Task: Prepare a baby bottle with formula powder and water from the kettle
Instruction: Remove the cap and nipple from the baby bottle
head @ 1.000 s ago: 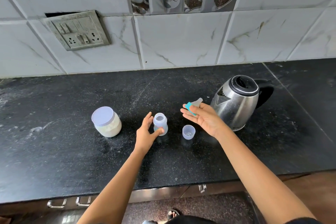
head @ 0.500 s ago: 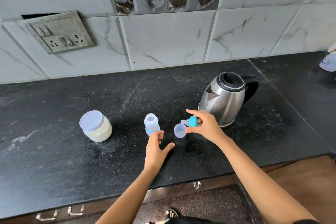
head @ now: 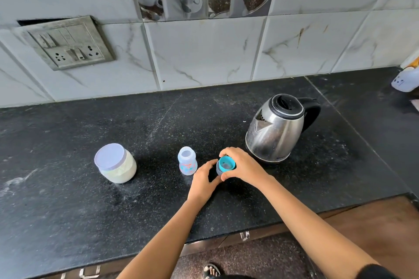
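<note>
The fingers [head: 229,151] of the right hand [head: 246,166] are curling round a teal ring [head: 226,163], pinching it between forefinger and thumb and holding it on top of a small clear cap [head: 219,171]. The left hand [head: 203,180] is cupping that cap from the left, its thumb lying against the cap's side and its other fingers curving in under it. Both hands are meeting just right of centre in the frame, low over the black counter [head: 68,188].

The bottle [head: 187,161] is standing upright and open just left of the left hand, apart from it. A jar [head: 115,165] of pale powder, lid on, is sitting well to the left. The steel kettle [head: 275,129] is standing just behind the right hand, lid closed and spout pointing left. A switch plate [head: 65,43] is hanging on the tiled wall at upper left, and a white container [head: 405,81] is showing at the right edge.
</note>
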